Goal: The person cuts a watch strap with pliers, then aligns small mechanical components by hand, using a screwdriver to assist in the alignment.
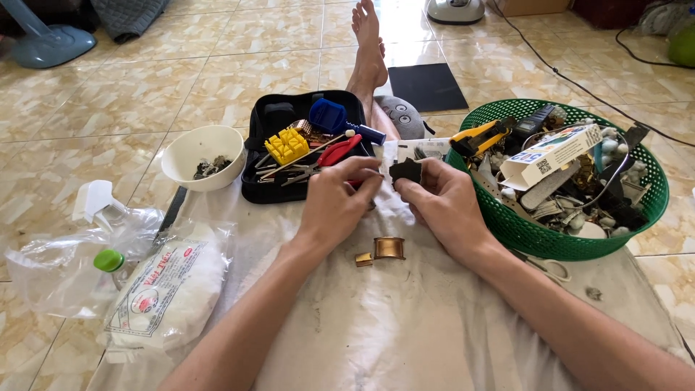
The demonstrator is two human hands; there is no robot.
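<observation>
My right hand (443,205) pinches a small dark piece (405,171) between thumb and fingers, above a white cloth (405,326) spread on the floor. My left hand (334,201) is curled just left of it, fingertips close to the same piece; whether it holds anything is hidden. Below the hands, on the cloth, lie a gold watch band segment (389,247) and a smaller gold bit (363,258).
A black tool case (255,156) with yellow, blue and red tools lies open behind the hands. A green basket (536,239) of watch parts is on the right, a white bowl (181,156) on the left. A bag of cotton (170,289), spray bottle (94,199) and my bare foot (369,51) are nearby.
</observation>
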